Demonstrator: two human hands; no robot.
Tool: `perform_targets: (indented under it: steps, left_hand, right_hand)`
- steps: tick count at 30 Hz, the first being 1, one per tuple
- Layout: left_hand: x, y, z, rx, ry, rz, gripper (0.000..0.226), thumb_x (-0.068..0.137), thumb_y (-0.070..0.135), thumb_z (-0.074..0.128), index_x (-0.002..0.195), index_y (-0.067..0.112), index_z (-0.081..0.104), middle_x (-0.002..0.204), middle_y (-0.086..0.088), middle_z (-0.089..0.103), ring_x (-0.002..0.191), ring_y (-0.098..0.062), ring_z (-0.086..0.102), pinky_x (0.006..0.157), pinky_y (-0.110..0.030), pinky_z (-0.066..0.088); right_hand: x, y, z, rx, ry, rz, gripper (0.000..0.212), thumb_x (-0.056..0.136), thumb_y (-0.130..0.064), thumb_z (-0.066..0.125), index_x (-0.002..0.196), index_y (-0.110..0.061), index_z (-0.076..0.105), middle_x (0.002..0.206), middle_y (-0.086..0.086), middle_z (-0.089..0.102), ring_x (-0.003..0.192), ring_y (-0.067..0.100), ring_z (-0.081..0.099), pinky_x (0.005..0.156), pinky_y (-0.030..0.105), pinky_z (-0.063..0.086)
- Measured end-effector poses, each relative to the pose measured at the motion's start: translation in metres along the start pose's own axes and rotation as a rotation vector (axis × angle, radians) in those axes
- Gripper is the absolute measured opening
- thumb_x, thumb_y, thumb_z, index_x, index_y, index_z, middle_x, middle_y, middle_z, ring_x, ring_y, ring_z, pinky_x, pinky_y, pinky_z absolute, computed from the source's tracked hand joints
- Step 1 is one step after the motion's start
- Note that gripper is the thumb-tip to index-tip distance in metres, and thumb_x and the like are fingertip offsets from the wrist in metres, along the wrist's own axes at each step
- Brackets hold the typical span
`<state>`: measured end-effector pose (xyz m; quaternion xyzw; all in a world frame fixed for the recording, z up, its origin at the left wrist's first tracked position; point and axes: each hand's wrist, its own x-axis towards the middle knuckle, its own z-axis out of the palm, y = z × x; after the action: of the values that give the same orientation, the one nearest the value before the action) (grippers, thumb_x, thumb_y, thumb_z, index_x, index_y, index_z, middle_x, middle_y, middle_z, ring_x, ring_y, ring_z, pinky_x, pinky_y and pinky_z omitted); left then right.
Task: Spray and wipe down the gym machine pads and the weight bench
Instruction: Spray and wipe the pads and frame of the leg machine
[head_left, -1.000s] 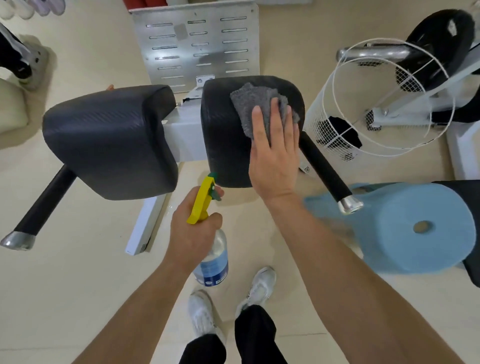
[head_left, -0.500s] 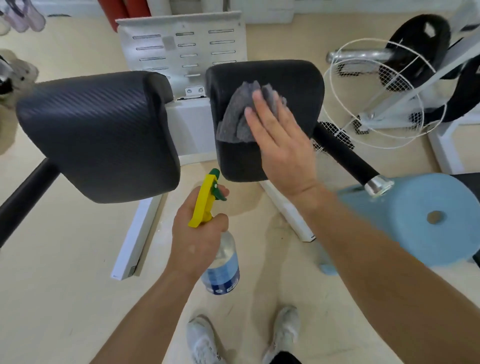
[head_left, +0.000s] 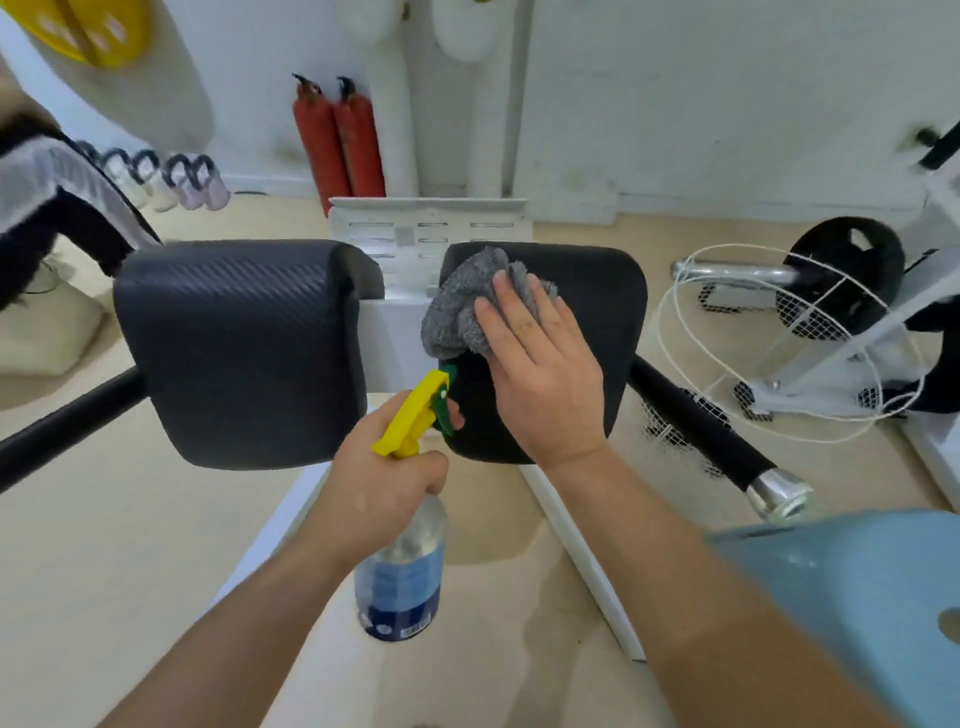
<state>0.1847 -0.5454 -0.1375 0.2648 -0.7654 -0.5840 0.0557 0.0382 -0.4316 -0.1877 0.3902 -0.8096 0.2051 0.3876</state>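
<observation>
Two black pads of a white gym machine sit side by side, the left pad (head_left: 244, 353) and the right pad (head_left: 608, 322). A grey cloth (head_left: 462, 301) lies on the right pad's upper left corner. My right hand (head_left: 540, 369) presses flat on the cloth with straight fingers. My left hand (head_left: 384, 483) grips the neck of a clear spray bottle (head_left: 402, 566) with a yellow and green trigger head, just below the right pad's lower left corner.
Black handles stick out from both pads, one with a chrome end (head_left: 779, 496). A white wire basket (head_left: 789, 343) and a weight plate (head_left: 844, 270) stand at right. A blue stool (head_left: 852, 597) is at lower right. Two red extinguishers (head_left: 337, 140) stand by the wall.
The cloth and my right hand have slid toward the right pad's upper left corner. The view has tilted up, showing the wall. The spray bottle stays held below the pad.
</observation>
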Motion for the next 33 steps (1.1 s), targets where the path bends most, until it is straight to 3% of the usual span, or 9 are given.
perform_targets:
  steps: [4, 6, 12, 15, 22, 26, 29, 31, 33]
  left_hand:
    - [0.008, -0.009, -0.001, 0.03, 0.019, 0.07, 0.039, 0.063, 0.002, 0.066, 0.095, 0.023, 0.074, 0.086, -0.022, 0.065, 0.06, -0.014, 0.043, 0.048, -0.014, 0.038]
    - [0.009, -0.015, -0.002, 0.036, 0.042, 0.112, 0.04, 0.064, -0.001, 0.066, 0.096, 0.022, 0.074, 0.097, -0.013, 0.072, 0.061, -0.013, 0.046, 0.049, -0.015, 0.04]
    - [0.004, -0.028, -0.004, 0.006, 0.108, 0.1, 0.037, 0.068, -0.007, 0.066, 0.093, 0.019, 0.074, 0.066, -0.005, 0.065, 0.049, -0.005, 0.046, 0.048, -0.015, 0.041]
    - [0.0, -0.029, -0.007, 0.02, 0.08, 0.089, 0.04, 0.068, -0.007, 0.065, 0.094, 0.021, 0.075, 0.092, -0.015, 0.072, 0.057, -0.007, 0.051, 0.055, -0.021, 0.045]
    - [0.004, -0.025, -0.006, -0.065, 0.084, 0.11, 0.042, 0.073, -0.014, 0.06, 0.102, 0.012, 0.074, 0.098, 0.004, 0.077, 0.058, 0.005, 0.057, 0.049, -0.008, 0.044]
    - [0.008, -0.027, -0.006, -0.051, 0.097, 0.091, 0.019, 0.068, -0.013, 0.063, 0.084, -0.003, 0.063, 0.069, -0.004, 0.062, 0.056, -0.009, 0.048, 0.056, -0.025, 0.045]
    - [0.005, -0.033, -0.005, 0.005, 0.04, 0.042, 0.025, 0.063, -0.006, 0.066, 0.086, -0.009, 0.056, 0.067, -0.009, 0.054, 0.055, -0.012, 0.044, 0.054, -0.026, 0.041]
    - [-0.002, -0.035, -0.003, 0.056, 0.0, 0.03, 0.033, 0.057, 0.003, 0.067, 0.089, -0.003, 0.062, 0.068, -0.009, 0.055, 0.058, -0.015, 0.044, 0.049, -0.02, 0.041]
    - [-0.004, -0.034, 0.0, 0.07, -0.037, 0.053, 0.042, 0.052, 0.009, 0.063, 0.093, 0.014, 0.072, 0.079, -0.007, 0.07, 0.07, -0.029, 0.055, 0.061, -0.027, 0.05]
  right_hand:
    - [0.0, 0.002, 0.003, 0.026, 0.017, 0.024, 0.039, 0.094, -0.006, 0.063, 0.133, -0.009, 0.063, 0.145, 0.012, 0.054, 0.137, 0.034, 0.047, 0.113, 0.05, 0.038]
    - [-0.001, 0.004, 0.003, 0.024, 0.031, -0.007, 0.04, 0.094, -0.007, 0.063, 0.134, -0.009, 0.062, 0.145, 0.012, 0.053, 0.138, 0.034, 0.046, 0.114, 0.049, 0.037]
    - [-0.074, 0.005, 0.007, -0.057, -0.05, -0.277, 0.038, 0.098, -0.006, 0.059, 0.135, -0.008, 0.061, 0.146, 0.012, 0.053, 0.14, 0.034, 0.043, 0.114, 0.049, 0.037]
    - [-0.065, 0.016, -0.002, -0.077, -0.103, -0.408, 0.036, 0.103, -0.008, 0.047, 0.136, -0.01, 0.06, 0.148, 0.011, 0.05, 0.141, 0.035, 0.041, 0.116, 0.048, 0.035]
    - [0.022, -0.007, 0.013, -0.003, -0.045, -0.174, 0.041, 0.09, -0.002, 0.061, 0.131, -0.006, 0.063, 0.146, 0.014, 0.052, 0.139, 0.036, 0.043, 0.116, 0.047, 0.033]
    - [-0.035, -0.02, 0.017, 0.015, -0.121, -0.308, 0.039, 0.096, -0.004, 0.051, 0.135, -0.004, 0.059, 0.149, 0.013, 0.049, 0.143, 0.038, 0.036, 0.117, 0.051, 0.03]
    - [-0.08, -0.01, 0.012, -0.012, -0.157, -0.362, 0.038, 0.103, -0.005, 0.044, 0.139, -0.006, 0.056, 0.151, 0.012, 0.047, 0.144, 0.035, 0.037, 0.117, 0.049, 0.033]
    - [-0.088, 0.005, 0.002, -0.062, -0.149, -0.349, 0.038, 0.105, -0.005, 0.038, 0.139, -0.007, 0.057, 0.151, 0.011, 0.047, 0.143, 0.034, 0.038, 0.116, 0.048, 0.035]
    - [-0.074, 0.023, -0.006, -0.106, -0.1, -0.268, 0.038, 0.104, -0.003, 0.04, 0.137, -0.007, 0.059, 0.151, 0.012, 0.047, 0.142, 0.036, 0.039, 0.116, 0.049, 0.034]
